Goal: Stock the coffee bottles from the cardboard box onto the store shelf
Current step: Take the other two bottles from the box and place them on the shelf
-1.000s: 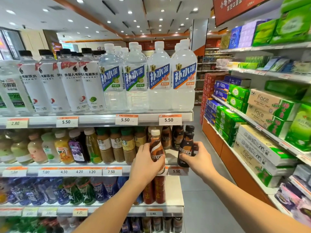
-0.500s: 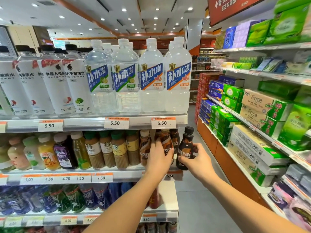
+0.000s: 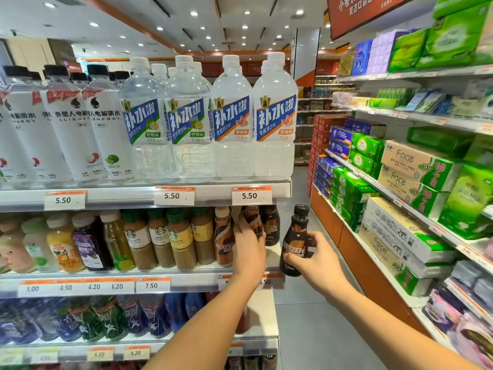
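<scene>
We hold two Nescafé coffee bottles. The dark bottle (image 3: 294,243) sits in our right hand (image 3: 318,259), fingers wrapped round the lower label, cap up and slightly tilted, in the air just off the right end of the middle shelf (image 3: 186,281). The brown-and-white bottle (image 3: 252,218) is inside the shelf bay, and our left hand (image 3: 248,251) is closed on its body from the front; its base is hidden, so we cannot tell whether it stands yet.

Handling, judged: small plastic bottles, full, moderately heavy for their size, stiff-walled, with a glossy sleeve that may slip. The waisted mid-body looks the safest place to grasp; the cap gives little purchase.

Neighbours: another Nescafé bottle (image 3: 223,239) touches the left hand's side, a dark one (image 3: 271,225) stands behind, Starbucks lattes (image 3: 162,241) further left. Large water bottles (image 3: 274,124) stand on the shelf above. The cardboard box is not in view.
</scene>
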`<state>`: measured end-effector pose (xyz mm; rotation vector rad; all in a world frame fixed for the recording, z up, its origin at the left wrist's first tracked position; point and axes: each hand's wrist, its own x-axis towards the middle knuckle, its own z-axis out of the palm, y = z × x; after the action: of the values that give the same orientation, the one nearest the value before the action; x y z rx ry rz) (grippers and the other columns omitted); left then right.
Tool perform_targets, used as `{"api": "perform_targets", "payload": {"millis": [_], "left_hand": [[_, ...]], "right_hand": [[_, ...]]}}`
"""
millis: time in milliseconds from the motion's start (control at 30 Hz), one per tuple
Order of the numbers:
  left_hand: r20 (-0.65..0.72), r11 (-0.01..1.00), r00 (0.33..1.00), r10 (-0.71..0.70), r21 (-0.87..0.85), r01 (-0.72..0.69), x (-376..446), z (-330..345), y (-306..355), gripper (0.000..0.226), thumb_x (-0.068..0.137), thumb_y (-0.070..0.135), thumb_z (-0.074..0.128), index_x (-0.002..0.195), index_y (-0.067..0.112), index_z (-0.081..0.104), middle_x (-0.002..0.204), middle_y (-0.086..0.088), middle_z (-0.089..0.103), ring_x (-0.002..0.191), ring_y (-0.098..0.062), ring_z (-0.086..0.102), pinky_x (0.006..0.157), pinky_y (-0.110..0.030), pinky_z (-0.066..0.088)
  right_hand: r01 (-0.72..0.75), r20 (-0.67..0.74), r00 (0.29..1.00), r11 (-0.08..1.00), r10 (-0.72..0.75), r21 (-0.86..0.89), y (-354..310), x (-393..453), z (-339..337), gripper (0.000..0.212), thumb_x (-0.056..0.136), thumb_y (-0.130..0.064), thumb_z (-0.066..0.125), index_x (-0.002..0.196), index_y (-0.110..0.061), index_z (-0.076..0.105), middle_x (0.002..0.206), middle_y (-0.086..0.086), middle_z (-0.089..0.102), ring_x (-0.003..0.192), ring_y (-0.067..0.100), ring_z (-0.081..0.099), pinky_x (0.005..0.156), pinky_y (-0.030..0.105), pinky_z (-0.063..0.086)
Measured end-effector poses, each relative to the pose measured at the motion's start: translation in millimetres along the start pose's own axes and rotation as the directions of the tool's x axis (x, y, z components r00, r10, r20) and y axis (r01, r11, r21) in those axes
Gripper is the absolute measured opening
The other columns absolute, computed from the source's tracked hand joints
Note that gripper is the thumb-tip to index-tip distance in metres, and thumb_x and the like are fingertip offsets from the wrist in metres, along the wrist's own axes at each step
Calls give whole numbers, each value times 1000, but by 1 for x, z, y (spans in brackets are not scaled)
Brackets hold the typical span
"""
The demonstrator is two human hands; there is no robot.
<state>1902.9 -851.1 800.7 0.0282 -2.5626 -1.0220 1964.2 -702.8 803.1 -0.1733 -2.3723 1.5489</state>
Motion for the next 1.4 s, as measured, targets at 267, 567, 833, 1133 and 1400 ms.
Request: {"api": "perform_targets", "payload": {"millis": [267,567,833,1133,1400], "left_hand": [[-80,1000,997,4,24,-2,2,18,-5,61,97,35,57,145,16,24,138,-12,46,122,-28,57,97,-37,53],[-116,985,993,26,175,-5,1,25,-10,50,97,45,45,135,13,36,119,-12,60,105,-28,67,84,-37,58],[-48,991,999,0,131,6,-10,8,-3,43,98,38,53,132,13,45,120,-9,60,106,-24,66,83,-31,56],[-26,996,998,-50,71,52,-15,0,6,39,99,39,51,125,10,52,115,-8,63,101,-24,68,80,-32,58],[-37,999,999,-31,15,31,-18,-13,15,37,99,33,53,129,13,46,118,-7,63,102,-25,68,82,-35,58]], "right_hand": [[-3,0,1000,1000,3,5,3,2,2,52,78,-22,83,118,-28,51,99,-27,56,91,-5,57,67,12,43],[-5,10,1000,1000,5,6,5,5,4,53,78,-23,84,119,-29,51,98,-26,56,90,-3,59,73,19,48],[-6,15,1000,1000,6,4,4,4,5,54,78,-25,84,119,-29,48,96,-26,54,87,-2,57,73,19,47],[9,26,1000,1000,-9,13,0,0,5,54,78,-23,83,119,-29,49,98,-27,54,89,-5,57,66,11,43],[-3,22,1000,1000,3,7,0,-2,4,53,78,-23,83,119,-29,49,97,-27,54,87,-4,57,64,11,43]]}}
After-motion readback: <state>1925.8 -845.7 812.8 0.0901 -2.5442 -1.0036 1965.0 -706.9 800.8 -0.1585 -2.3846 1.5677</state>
